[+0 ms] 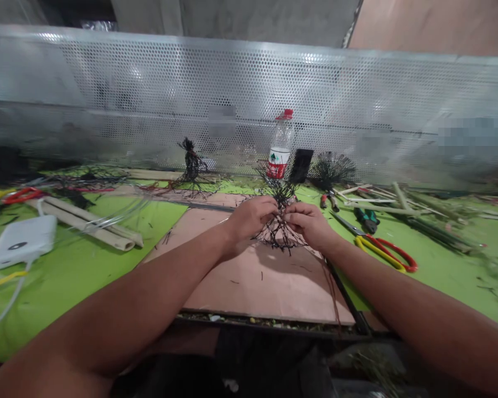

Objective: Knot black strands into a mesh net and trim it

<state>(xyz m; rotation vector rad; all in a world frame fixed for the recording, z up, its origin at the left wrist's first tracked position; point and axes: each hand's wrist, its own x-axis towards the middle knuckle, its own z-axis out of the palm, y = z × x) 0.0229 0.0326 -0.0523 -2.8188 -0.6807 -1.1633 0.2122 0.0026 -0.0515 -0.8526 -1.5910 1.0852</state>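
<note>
Head view, and I've got the left grip [251, 218] and right grip [309, 224] closed, fingers pinching a tuft of black wiry fibres [279, 194] between them, held just above a sheet of pink card [257, 282] on the green table [460, 276]. Red-and-yellow-handled scissors [384, 252] lie beside the right grip, a plastic bottle [280, 146] stands beyond.

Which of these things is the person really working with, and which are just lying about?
Working with: a tuft of black wiry fibres, pinched by the left hand and right hand.

Lying about: scissors with yellow and red handles, a plastic bottle with a red cap, a white power bank, pale bamboo lengths.
</note>
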